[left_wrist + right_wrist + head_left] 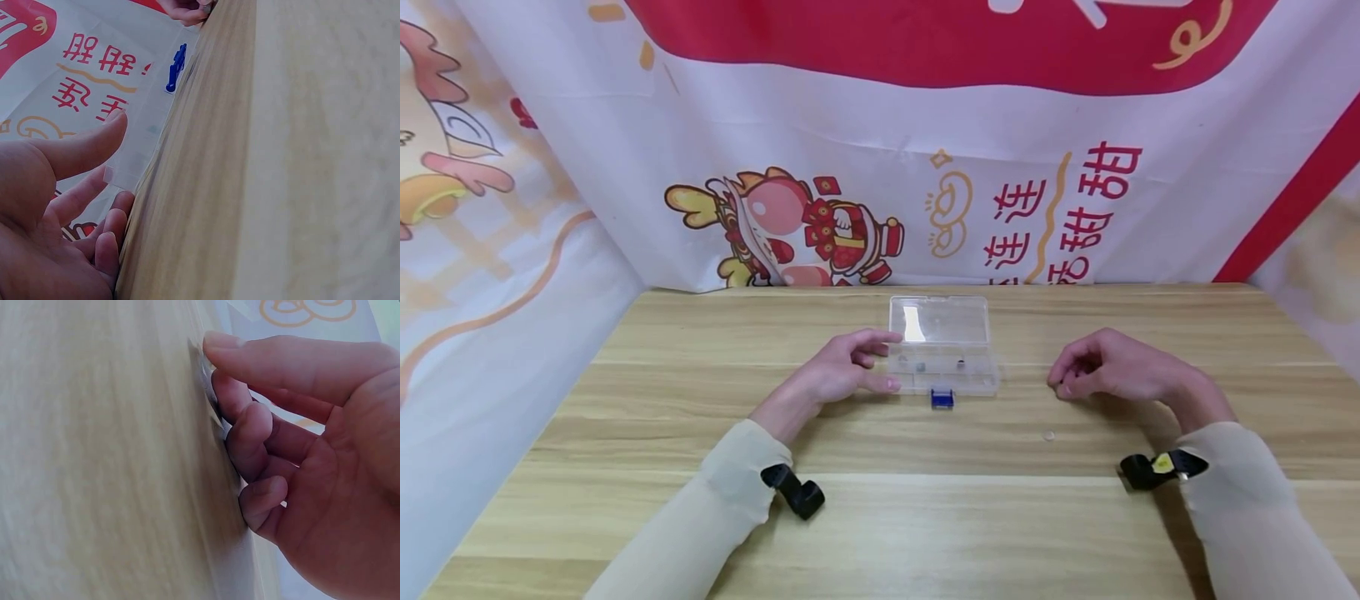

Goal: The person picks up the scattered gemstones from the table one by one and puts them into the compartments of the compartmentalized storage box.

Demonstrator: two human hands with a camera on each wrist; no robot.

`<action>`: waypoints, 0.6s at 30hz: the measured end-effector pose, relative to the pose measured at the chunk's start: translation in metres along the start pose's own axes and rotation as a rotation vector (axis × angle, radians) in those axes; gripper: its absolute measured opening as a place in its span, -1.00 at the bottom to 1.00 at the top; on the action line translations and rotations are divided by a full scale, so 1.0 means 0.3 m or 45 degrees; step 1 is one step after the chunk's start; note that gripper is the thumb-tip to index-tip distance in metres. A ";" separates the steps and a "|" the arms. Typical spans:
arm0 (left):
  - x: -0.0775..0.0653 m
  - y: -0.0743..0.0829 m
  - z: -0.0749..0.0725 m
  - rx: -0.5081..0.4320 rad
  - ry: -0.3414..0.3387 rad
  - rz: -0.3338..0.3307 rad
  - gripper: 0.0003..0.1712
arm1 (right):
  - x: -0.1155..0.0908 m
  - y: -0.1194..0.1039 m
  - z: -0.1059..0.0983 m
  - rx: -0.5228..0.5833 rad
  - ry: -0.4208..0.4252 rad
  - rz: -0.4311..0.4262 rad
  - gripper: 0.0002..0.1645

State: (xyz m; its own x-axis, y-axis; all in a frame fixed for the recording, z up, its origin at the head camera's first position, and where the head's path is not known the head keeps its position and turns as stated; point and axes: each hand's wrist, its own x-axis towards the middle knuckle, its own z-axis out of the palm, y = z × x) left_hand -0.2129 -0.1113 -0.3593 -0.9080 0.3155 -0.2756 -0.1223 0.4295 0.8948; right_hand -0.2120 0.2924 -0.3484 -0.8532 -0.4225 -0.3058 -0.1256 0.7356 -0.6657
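Clear box (970, 383) at 12 o'clock, lid (951, 321) open; looks light, stiff, slippery, likely brittle, best taken by its sides. Left hand (846, 367) spread at its 9 o'clock, gripping nothing; right hand (1112, 367) at 3 o'clock, fingers curled, any hold hidden

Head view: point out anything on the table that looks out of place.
A small clear disc lies loose on the table, nearer the person than the open box. It looks stray because other small pieces sit inside the box.
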 end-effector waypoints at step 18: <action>-0.002 0.004 0.000 0.002 -0.002 -0.007 -0.21 | 0.019 -0.102 0.026 0.039 0.158 -0.099 -0.81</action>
State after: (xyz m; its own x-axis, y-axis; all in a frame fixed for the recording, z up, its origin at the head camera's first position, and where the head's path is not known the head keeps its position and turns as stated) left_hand -0.2125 -0.1109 -0.3581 -0.9067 0.3148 -0.2808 -0.1263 0.4324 0.8928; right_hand -0.2089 0.2634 -0.3352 -0.8979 -0.4072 -0.1672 -0.1799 0.6861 -0.7050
